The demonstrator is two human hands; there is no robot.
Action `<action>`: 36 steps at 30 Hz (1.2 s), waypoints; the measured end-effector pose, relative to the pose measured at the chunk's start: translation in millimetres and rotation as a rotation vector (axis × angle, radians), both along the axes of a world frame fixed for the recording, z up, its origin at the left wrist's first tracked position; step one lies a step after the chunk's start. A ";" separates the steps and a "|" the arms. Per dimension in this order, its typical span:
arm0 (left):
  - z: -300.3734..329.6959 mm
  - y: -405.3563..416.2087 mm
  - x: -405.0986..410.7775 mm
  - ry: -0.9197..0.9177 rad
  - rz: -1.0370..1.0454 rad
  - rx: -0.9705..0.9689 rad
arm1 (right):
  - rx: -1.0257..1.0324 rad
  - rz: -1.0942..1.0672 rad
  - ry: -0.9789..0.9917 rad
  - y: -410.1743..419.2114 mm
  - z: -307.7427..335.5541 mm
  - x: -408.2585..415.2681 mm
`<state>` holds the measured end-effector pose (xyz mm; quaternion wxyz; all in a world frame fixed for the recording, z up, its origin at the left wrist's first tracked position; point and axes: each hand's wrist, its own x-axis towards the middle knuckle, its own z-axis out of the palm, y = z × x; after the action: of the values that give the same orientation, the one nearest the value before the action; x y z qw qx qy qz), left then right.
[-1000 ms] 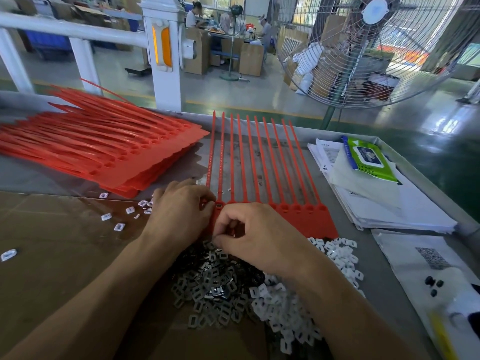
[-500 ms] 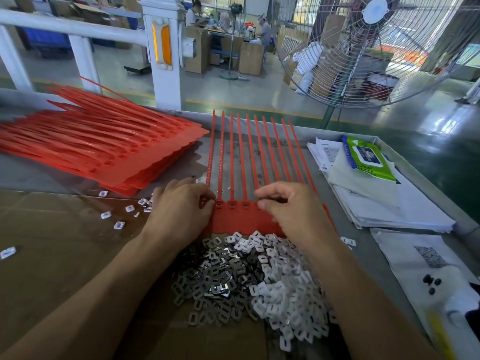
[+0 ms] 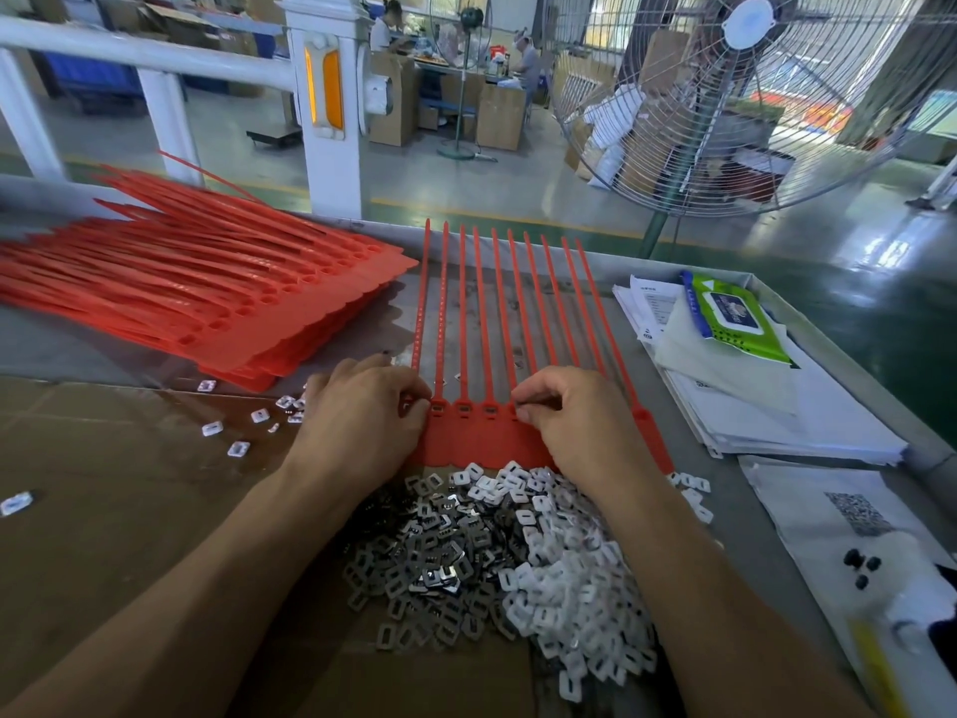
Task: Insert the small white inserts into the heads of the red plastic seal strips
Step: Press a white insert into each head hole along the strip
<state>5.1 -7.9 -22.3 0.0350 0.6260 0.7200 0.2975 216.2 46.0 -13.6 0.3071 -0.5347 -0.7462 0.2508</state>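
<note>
Head view looks down on a grey work table [image 3: 321,355] with brown cardboard [image 3: 103,489] laid over its near left part. A tall stack of red seal strips [image 3: 217,298] lies fanned at the far left, probably kept within reach as the supply or the finished lot; which one, I cannot tell. Straight ahead lies the sheet of joined red strips [image 3: 481,437] being worked, tails pointing away and heads in a row toward the person, so the sockets face the fingers. Just below it, touching its near edge, sits the heap of small white inserts [image 3: 518,557], mixed with darker metallic-looking pieces, close enough to feed from without reaching. A few loose inserts [image 3: 235,432] are scattered on the cardboard to the left.

Both forearms come in from the near edge. The left hand [image 3: 362,417] rests knuckles-up on the sheet's left end, fingers curled, thumb and fingertips pressing the first head, likely to steady the sheet. The right hand [image 3: 575,422] is curled over the heads further right, thumb and forefinger pinched at one head, seemingly seating an insert; the insert itself is hidden.
</note>
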 end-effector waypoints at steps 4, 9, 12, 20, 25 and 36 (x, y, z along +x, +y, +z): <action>-0.6 0.2 -0.8 0.007 0.001 -0.007 | -0.016 -0.003 -0.016 1.3 -0.3 -0.8; -1.1 0.2 -1.3 0.014 0.005 -0.008 | -0.050 0.019 -0.039 2.8 1.4 -1.3; -0.7 0.5 -0.9 0.016 0.005 -0.014 | -0.068 0.027 -0.026 2.1 1.8 2.4; -0.1 0.0 -0.8 0.012 0.005 -0.016 | 0.047 0.010 -0.127 -2.5 3.7 8.0; 0.1 -0.6 -1.0 0.017 0.006 -0.020 | 0.097 0.024 -0.210 -5.0 6.5 6.7; 1.5 -1.5 -1.1 0.008 0.005 -0.024 | 0.097 0.025 -0.218 -8.3 7.8 3.0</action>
<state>4.1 -9.4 -20.8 0.0388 0.6248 0.7253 0.2865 219.2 37.8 -5.8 0.2466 -0.5340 -0.7930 0.1585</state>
